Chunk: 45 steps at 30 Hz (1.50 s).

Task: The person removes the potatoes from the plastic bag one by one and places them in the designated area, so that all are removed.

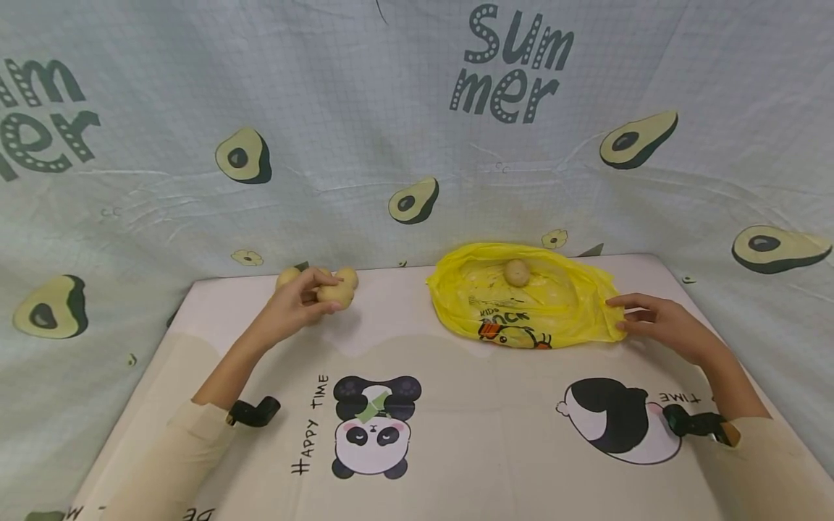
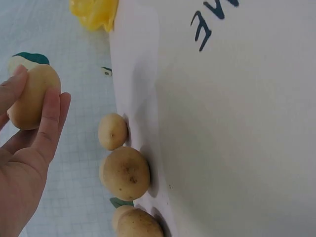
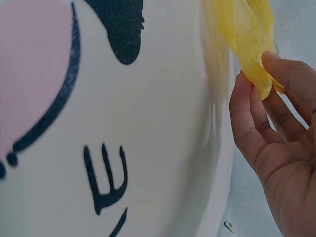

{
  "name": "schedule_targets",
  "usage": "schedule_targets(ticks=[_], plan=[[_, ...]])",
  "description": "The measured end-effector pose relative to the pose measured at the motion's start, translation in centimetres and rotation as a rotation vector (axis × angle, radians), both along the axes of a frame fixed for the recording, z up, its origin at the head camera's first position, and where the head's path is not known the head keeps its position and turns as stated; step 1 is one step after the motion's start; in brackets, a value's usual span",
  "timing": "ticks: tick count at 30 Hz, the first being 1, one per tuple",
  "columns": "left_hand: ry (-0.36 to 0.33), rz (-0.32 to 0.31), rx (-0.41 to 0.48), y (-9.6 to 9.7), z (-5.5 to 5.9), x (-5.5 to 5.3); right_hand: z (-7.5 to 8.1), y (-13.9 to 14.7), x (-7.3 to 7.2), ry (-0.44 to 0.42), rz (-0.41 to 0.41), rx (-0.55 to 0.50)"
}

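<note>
My left hand [image 1: 298, 304] grips a potato [image 2: 35, 96] between thumb and fingers, held above the table in the left wrist view. Beneath and behind it, several more potatoes [image 2: 127, 173] sit near the table's back edge. A yellow plastic bag [image 1: 449, 307] with a duck print lies spread with its mouth wide at the back right. One potato [image 1: 517, 273] shows inside that mouth. At the bag's right end, my right hand [image 1: 667, 325] pinches a crumpled bit of the plastic [image 3: 249, 44] between thumb and fingers.
The table [image 1: 469, 434] has a pale cover printed with a panda and lettering. Right behind its back edge hangs a light cloth [image 1: 339, 202] with avocado prints. Dark wrist cameras [image 1: 254, 411] are strapped to both forearms.
</note>
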<state>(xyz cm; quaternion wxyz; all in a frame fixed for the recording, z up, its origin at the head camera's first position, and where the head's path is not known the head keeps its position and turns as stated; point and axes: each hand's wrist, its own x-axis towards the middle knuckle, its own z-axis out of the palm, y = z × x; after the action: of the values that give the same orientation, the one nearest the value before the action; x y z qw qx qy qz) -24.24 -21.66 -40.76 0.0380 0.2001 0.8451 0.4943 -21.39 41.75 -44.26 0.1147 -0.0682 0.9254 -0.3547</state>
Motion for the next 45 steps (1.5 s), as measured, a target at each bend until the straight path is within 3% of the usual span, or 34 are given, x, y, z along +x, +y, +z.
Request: schedule_targets(ticks=[6, 11, 17, 26, 34, 45], plan=[[-0.046, 0.025, 0.003, -0.7, -0.2, -0.7, 0.1, 0.0, -0.1, -0.001, 0.002, -0.004], [-0.077, 0.011, 0.027, -0.9, -0.6, -1.4, 0.1, 0.0, -0.1, 0.005, 0.004, -0.008], [-0.057, -0.010, 0.011, -1.0, -0.8, -1.8, 0.2, -0.1, 0.0, 0.009, 0.007, -0.011], [0.039, -0.015, -0.164, -1.0, -0.6, -2.6, 0.3, -0.1, 0.0, 0.002, 0.002, -0.010], [0.083, -0.020, -0.280, -0.9, -0.8, -3.2, 0.6, -0.1, 0.0, 0.031, 0.028, -0.023], [0.041, -0.043, -0.322, -1.0, -1.0, -3.7, 0.9, -0.3, 0.0, 0.030, 0.023, -0.012]])
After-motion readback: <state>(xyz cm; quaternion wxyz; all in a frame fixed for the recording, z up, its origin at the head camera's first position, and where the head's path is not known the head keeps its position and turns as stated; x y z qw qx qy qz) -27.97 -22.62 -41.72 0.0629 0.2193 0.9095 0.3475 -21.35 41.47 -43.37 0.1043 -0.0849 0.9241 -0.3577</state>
